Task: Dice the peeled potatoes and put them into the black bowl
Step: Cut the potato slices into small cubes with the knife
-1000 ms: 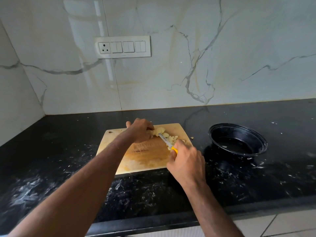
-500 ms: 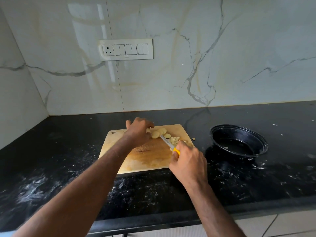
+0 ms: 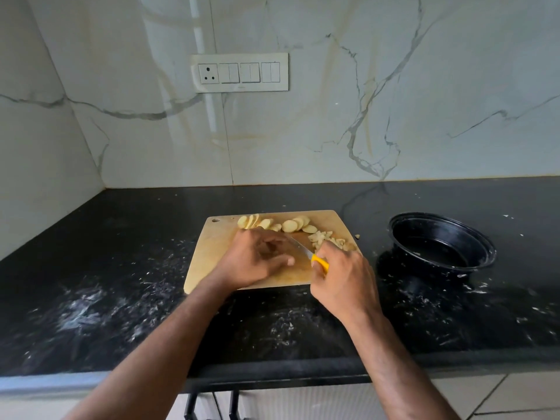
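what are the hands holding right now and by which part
The right hand grips the knife by its yellow handle. The left hand rests on the cutting board; whether it holds anything cannot be told.
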Demonstrator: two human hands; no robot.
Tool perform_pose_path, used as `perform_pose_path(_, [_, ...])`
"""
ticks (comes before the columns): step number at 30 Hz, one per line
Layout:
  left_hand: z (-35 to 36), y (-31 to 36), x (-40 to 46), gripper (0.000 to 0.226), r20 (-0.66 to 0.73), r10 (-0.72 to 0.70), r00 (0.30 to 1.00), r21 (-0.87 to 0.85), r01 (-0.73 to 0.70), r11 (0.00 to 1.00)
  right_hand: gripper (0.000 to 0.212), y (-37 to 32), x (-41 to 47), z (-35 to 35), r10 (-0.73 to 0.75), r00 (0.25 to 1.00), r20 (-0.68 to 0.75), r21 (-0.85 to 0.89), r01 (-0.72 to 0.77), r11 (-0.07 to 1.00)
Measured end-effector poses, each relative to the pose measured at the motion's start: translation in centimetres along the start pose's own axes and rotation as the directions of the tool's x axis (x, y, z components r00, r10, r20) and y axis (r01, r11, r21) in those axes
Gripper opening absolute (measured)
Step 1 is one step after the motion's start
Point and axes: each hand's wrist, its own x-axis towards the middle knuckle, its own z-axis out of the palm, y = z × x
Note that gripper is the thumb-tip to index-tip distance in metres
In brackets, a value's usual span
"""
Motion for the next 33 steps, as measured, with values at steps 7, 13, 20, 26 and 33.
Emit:
perform_pose_path(7, [-0.3, -1.8, -0.3, 0.031, 0.017, -0.038, 0.999, 0.121, 0.035, 0.992, 0.013, -0.5, -0.3, -0.4, -0.031, 1.000, 0.001, 0.028, 0.031, 0.999])
perform_pose_path(13, [0.2, -1.5, 0.1, 0.028, -0.002, -0.128, 0.992, 0.267, 0.124, 0.956, 0.017, -1.1, -0.4, -0.6, -0.017, 1.000, 0.025, 0.015, 0.017, 1.000])
perform_pose_path(20, [0.2, -2.0, 0.1, 0.027, -0.078, -0.177, 0.981, 0.205, 0.190, 0.960, 0.017, -3.2, -1.7, 0.1, 0.069, 0.996, 0.056, 0.060, -0.072, 0.996])
perform_pose_path(26, [0.1, -1.9, 0.0, 0.020, -0.069, -0.115, 0.991, 0.178, 0.126, 0.976, 0.019, -3.2, -1.8, 0.3, 0.025, 0.998, 0.052, 0.012, -0.026, 1.000])
perform_pose_path(33, [0.1, -1.5, 0.0, 0.021, -0.077, -0.139, 0.987, 0.120, 0.147, 0.982, 0.025, -3.7, -2.1, -0.1, -0.005, 0.996, 0.084, -0.012, 0.006, 1.000])
